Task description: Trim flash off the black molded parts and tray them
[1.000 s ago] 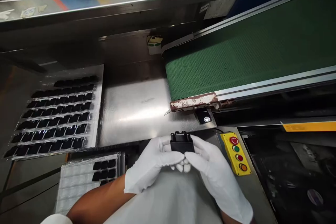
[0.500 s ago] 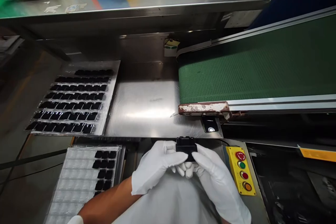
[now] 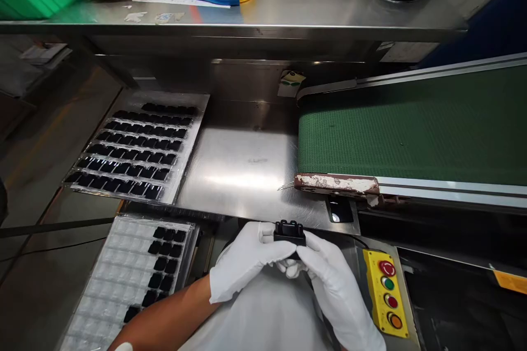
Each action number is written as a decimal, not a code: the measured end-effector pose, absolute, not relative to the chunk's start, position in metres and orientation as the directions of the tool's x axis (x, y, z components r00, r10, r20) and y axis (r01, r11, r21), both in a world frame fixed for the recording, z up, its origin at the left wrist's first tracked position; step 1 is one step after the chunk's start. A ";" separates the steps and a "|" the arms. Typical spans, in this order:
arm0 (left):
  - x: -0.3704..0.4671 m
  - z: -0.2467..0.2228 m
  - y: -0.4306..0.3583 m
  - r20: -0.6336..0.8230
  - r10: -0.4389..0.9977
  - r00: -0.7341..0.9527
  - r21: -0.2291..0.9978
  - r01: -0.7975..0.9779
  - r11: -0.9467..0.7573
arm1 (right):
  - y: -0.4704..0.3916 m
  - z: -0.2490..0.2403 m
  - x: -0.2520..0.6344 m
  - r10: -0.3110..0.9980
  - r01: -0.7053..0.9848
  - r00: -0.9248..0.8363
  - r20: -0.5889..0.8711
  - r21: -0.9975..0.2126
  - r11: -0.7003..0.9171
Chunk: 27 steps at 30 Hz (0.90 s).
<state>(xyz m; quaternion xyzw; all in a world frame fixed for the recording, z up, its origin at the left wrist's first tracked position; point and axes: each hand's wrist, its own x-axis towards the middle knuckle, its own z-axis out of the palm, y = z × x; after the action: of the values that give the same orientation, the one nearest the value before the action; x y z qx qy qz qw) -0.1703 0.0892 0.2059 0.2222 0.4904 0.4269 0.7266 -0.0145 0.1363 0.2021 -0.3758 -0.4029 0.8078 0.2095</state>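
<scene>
A small black plastic part (image 3: 289, 232) with raised knobs along its top is held upright in front of me. My left hand (image 3: 257, 248), in a white glove, pinches its left side with the thumb across the front. From the right, my right hand (image 3: 329, 266), gloved as well, closes on the same part. The fingertips of both hands meet beneath it, and they hide its lower portion. Left of my forearm lies a clear tray (image 3: 111, 263) with black pieces in its right-hand columns.
A fuller tray of black pieces (image 3: 175, 192) rests on the steel table (image 3: 242, 148). The green conveyor belt (image 3: 403, 126) ends at right, above a dark phone-like object (image 3: 341, 211). A yellow button box (image 3: 385, 293) sits right of my hands. A steel shelf (image 3: 308, 11) runs across the back.
The camera view has turned, so the surroundings sit farther right. The black part is tilted more, showing the knobs on its top. Both hands keep their grip on it.
</scene>
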 end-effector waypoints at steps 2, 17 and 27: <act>-0.170 0.205 0.087 -0.566 0.824 0.034 0.765 -0.350 0.540 | 0.136 0.199 -0.012 0.668 0.045 -0.585 -0.460 -0.841 -0.540; -0.128 0.155 0.035 -0.257 0.966 -0.020 0.464 -0.880 0.105 | 0.122 0.194 0.016 0.749 -0.154 -0.524 -0.405 -0.820 -0.551; -0.110 0.154 0.015 -0.179 0.983 -0.043 0.448 -0.893 0.042 | 0.092 0.182 0.024 0.612 -0.116 -0.614 -0.499 -0.710 -0.695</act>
<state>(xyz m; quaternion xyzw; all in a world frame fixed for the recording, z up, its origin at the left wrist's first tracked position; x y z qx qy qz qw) -0.1100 0.0150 0.1537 0.0984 0.2289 0.6849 0.6847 0.0242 0.0923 0.1823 -0.3817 -0.3245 0.8378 0.2172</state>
